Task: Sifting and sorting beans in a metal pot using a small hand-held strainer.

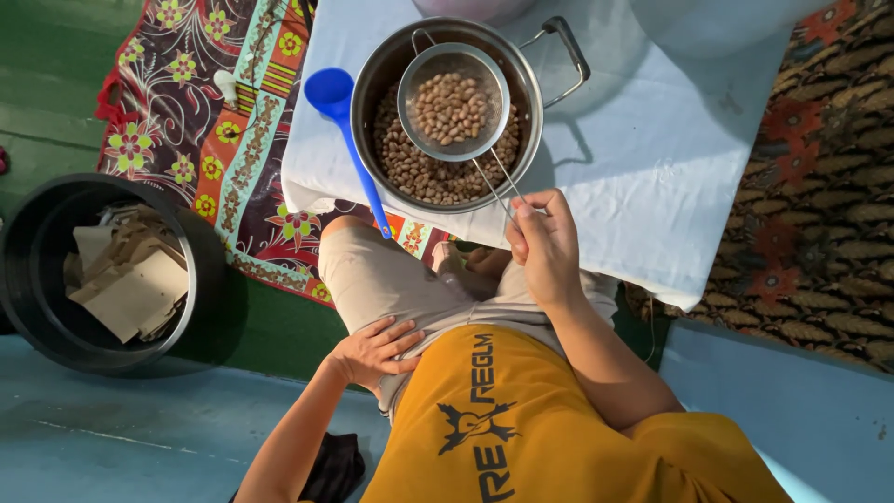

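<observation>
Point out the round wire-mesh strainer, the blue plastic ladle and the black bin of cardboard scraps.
round wire-mesh strainer (453,102), head view, on the mesh bowl.
blue plastic ladle (329,91), head view, on its cup.
black bin (207,270), head view, on its right rim.

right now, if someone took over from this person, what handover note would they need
Right hand: gripping the wire handle of the strainer, held over the steel pot.
Left hand: empty, resting flat on the thigh.
Strainer holds a scoop of peanuts; many more lie in the pot beneath.
Blue ladle lies beside the pot on the white cloth, unused.
Done: one scoop lifted. Left: the peanuts in the pot.
</observation>
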